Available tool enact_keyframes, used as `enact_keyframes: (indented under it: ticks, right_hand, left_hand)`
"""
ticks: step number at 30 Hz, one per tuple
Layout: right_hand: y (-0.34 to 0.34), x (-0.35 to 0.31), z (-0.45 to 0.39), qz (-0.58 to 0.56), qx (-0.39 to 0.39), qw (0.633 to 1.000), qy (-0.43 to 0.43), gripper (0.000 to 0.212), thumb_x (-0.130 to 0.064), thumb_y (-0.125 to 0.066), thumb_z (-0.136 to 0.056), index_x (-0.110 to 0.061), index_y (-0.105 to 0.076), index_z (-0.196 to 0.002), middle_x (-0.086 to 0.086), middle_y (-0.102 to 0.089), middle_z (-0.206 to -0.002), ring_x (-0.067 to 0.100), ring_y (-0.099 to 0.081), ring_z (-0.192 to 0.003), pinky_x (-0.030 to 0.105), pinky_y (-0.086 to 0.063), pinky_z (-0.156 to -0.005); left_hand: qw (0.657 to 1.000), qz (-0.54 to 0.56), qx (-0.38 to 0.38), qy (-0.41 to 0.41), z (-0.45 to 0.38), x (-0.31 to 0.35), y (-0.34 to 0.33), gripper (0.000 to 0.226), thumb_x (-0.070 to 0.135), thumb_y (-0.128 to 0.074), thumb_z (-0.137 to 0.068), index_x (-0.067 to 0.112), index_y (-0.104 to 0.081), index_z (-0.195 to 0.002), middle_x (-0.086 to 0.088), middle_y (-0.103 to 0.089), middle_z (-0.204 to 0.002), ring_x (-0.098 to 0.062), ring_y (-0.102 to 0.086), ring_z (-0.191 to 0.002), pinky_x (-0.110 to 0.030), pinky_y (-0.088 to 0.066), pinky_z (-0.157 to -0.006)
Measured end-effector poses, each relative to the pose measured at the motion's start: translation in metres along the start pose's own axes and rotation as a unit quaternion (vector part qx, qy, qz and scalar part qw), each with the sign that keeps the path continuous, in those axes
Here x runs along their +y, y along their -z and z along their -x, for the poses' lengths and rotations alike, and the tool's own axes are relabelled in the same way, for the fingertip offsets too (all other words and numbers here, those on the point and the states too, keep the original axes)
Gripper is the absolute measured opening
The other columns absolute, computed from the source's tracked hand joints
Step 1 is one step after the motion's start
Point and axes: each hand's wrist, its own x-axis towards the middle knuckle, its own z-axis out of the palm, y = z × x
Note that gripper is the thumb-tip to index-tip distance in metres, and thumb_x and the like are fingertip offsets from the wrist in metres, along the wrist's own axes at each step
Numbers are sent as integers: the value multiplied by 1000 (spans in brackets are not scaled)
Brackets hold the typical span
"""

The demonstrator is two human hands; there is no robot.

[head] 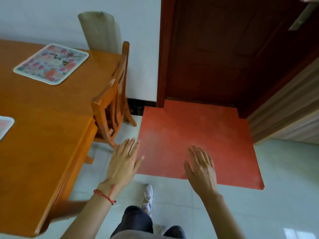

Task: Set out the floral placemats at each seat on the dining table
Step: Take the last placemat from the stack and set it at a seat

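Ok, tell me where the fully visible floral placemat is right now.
In the head view, the rounded-corner floral placemat lies flat at upper left, on the far end of the orange wooden dining table, near the wooden chair at that end.

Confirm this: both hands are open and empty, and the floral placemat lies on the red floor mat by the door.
Not quite. The head view shows the placemat lying on the table, not on the floor mat. The rest holds: the left hand and right hand are open and empty.
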Motion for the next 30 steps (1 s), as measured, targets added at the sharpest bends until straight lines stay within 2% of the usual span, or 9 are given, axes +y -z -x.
enact_keyframes:
  ticks: [5, 10, 13, 17, 23, 27, 30]
  right_hand:
    - [-26, -5, -72, -6, -8, 1000, 24, 34, -20, -48, -84, -6, -59, -112, 12, -61, -120, 26, -55, -108, 31, -33, -94]
    - [-45, -13, -139, -1, -1, 1000, 22, 36, -22, -50, -84, -6, -61, -114, 14, -61, -122, 29, -58, -110, 39, -44, -95]
    - [-51, -12, -169, 2, -1, 999, 45, 36, -23, -50, -85, -6, -60, -115, 14, -60, -123, 30, -58, -110, 39, -44, -95]
    - [-56, 1, -216, 5, 7, 999, 51, 38, -28, -46, -89, -6, -61, -115, 13, -60, -124, 27, -54, -113, 35, -36, -98]
    - [-77, 17, -286, -14, 4, 997, 77, 44, -35, -37, -94, -6, -62, -114, 14, -60, -124, 29, -55, -112, 42, -44, -94]
    - [-95, 21, -341, -26, 19, 990, 135, 51, -37, -25, -98, -5, -63, -111, 15, -62, -120, 23, -47, -114, 39, -41, -97]
    - [-100, 24, -378, -42, 17, 985, 168, 40, -31, -38, -93, -6, -63, -112, 14, -62, -121, 24, -53, -114, 36, -34, -100]
  left_hand:
    - [1000, 1, 20, 14, -56, -23, 16, 68, 47, -8, -96, 4, -57, -117, -16, -62, -120, -34, -58, -113, -49, -48, -90]
    - [999, -3, 42, 12, -112, -44, 32, 65, 47, -8, -96, 6, -54, -118, -15, -61, -120, -33, -57, -114, -48, -47, -91]
    - [999, -4, 40, 18, -139, -53, 37, 66, 47, -8, -96, 6, -54, -120, -15, -60, -123, -32, -55, -117, -46, -46, -93]
    - [999, -10, 36, 34, -174, -59, 45, 67, 48, -8, -96, 6, -54, -122, -15, -60, -124, -31, -55, -118, -47, -46, -94]
    - [996, -14, 60, 68, -229, -59, 56, 66, 47, -8, -96, 8, -54, -123, -13, -59, -126, -29, -54, -119, -44, -43, -97]
    - [990, -10, 76, 116, -268, -57, 62, 63, 46, -10, -97, 8, -53, -124, -14, -59, -125, -30, -54, -118, -39, -29, -102]
    - [985, -2, 82, 152, -292, -52, 72, 66, 47, -9, -97, 8, -54, -124, -13, -60, -125, -29, -54, -119, -37, -24, -101]
